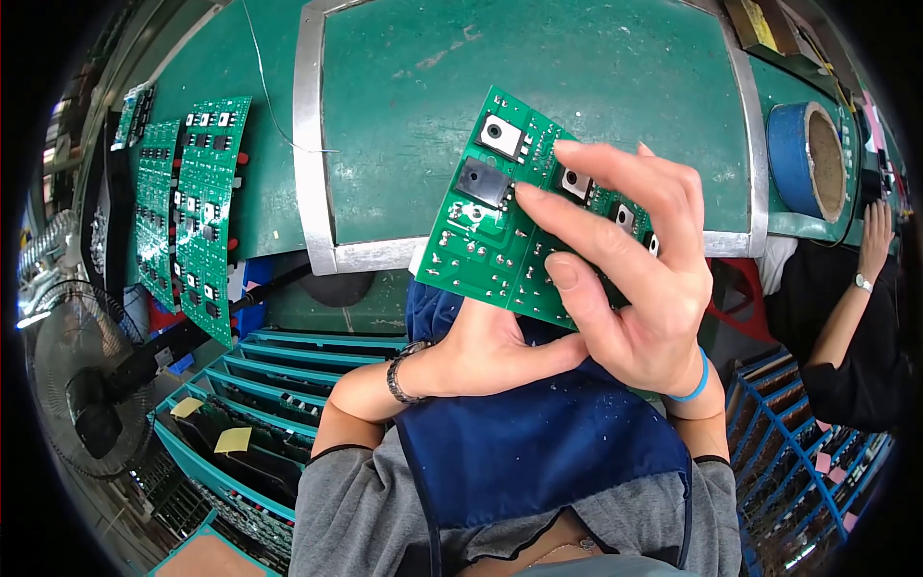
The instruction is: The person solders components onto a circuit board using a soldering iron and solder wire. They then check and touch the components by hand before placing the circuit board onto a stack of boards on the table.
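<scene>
A green circuit board with black transistor-like parts and many solder joints is held tilted in front of me, over the near edge of the bench. My left hand supports it from beneath; its fingers are hidden behind the board and its thumb stretches to the right below the lower edge. Over the board's right half is my right hand, fingers spread and curved. Its index fingertip is at the right side of a flat black component, seemingly touching it. The thumb hovers over or rests on the board; I cannot tell which.
A metal frame borders the green bench top. Populated circuit boards stand at the left, above a fan and a teal rack. A blue tape roll, another person's arm and a blue rack are right.
</scene>
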Demonstrator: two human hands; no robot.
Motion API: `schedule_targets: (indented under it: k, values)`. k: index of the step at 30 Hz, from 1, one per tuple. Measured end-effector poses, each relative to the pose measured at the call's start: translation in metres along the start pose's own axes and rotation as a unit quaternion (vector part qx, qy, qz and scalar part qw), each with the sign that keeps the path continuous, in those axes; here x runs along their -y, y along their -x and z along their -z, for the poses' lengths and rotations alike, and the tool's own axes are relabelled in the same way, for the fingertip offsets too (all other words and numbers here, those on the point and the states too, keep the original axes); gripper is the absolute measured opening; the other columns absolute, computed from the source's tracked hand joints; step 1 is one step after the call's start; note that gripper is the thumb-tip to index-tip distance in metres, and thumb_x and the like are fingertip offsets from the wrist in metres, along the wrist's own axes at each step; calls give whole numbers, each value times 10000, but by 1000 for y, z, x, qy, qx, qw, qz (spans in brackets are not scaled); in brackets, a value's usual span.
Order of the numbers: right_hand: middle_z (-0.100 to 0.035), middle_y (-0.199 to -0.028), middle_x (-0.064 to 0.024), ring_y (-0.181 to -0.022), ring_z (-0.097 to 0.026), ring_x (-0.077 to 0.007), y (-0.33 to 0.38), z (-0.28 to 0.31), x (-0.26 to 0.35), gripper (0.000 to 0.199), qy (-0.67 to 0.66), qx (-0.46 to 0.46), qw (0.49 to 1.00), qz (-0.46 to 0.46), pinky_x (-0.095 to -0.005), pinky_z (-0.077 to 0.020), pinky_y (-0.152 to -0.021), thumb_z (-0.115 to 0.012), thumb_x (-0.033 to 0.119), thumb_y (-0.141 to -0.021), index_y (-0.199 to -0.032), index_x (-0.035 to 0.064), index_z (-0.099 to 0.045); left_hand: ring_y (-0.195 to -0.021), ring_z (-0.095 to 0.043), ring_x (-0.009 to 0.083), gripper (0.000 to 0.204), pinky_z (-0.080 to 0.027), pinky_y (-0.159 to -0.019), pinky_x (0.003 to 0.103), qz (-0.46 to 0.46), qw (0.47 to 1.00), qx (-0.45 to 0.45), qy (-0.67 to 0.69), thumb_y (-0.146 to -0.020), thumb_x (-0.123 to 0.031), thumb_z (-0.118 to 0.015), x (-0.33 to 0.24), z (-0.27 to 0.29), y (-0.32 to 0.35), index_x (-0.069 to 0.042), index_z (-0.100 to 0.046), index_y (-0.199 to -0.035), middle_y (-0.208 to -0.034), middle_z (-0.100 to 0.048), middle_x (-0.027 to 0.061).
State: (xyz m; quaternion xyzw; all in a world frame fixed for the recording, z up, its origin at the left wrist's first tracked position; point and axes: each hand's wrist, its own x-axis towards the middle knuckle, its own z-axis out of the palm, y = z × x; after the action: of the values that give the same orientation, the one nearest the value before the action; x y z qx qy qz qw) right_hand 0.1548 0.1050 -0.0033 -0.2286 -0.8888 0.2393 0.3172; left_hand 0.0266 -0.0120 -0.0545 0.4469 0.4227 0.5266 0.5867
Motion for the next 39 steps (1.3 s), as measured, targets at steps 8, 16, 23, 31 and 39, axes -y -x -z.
schedule_targets:
  k: [8,16,23,31,39]
  values:
    - [-655,-1127,-122,-971,-600,-298,6,-7,-1,289,-33,-34,999,-3,-499,-460,-956,-671,141,-781,-1045,62,-757,-1172,-553,191,764,-487,-943,348,17,997,-2,-80,-756,-14,-800,-1,0,0,-39,-369,-1387,-1293,-528,107]
    - [-674,-1082,-147,-965,-597,-279,4,0,-8,214,-130,-1,991,-3,-454,-451,-965,-635,170,-841,-952,36,-758,-1069,-610,177,569,-513,-855,310,17,999,-28,-2,-773,-22,-771,-5,-6,-3,2,-497,-1271,-1162,-601,93]
    - [-645,-1125,-179,-968,-587,-254,7,-5,-7,259,-191,-35,977,-93,-367,-474,-873,-578,174,-926,-973,-29,-731,-1014,-625,164,459,-518,-816,307,6,999,-46,-1,-768,-34,-781,-6,-7,-9,-2,-568,-1174,-1097,-630,81]
    - [-631,-1152,-179,-973,-556,-244,5,-3,-12,270,-189,0,981,-48,-365,-456,-885,-598,225,-908,-937,2,-747,-1036,-616,158,490,-519,-830,306,31,997,-66,40,-769,-33,-781,-8,-8,-9,0,-550,-1200,-1111,-617,81]
    - [-598,-1225,-178,-1181,-534,-267,8,8,-18,324,-174,-50,974,-133,-374,-376,-1031,-592,205,-912,-1104,-46,-667,-1075,-608,158,517,-507,-897,313,5,1000,-21,-21,-783,-37,-778,-5,-2,-8,7,-550,-1244,-1180,-620,82]
